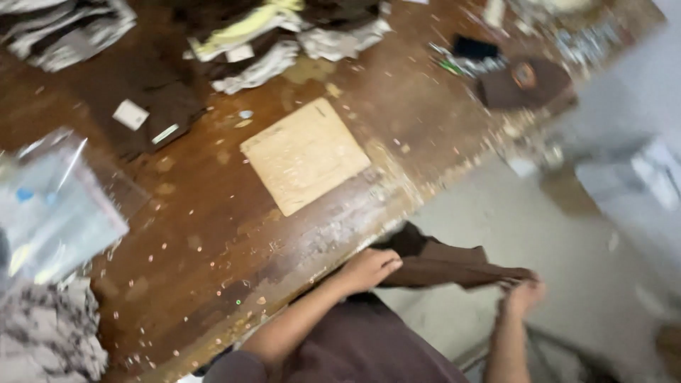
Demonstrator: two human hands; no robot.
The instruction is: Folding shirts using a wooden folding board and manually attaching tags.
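My left hand (369,269) and my right hand (523,294) hold a dark brown garment (443,264) stretched between them, just off the front edge of the worn wooden table (213,213). The left hand grips one end beside the table edge; the right hand pinches the other end out over the floor. More brown cloth (369,344) hangs below my arms. A pale square board (305,154) lies flat on the table in front of my hands.
Folded garments in brown, grey and yellow (262,35) pile at the table's back. Clear plastic bags (50,206) lie at the left, patterned fabric (42,333) below them. A brown folded piece (525,81) rests far right. Grey floor (567,234) lies beyond the edge.
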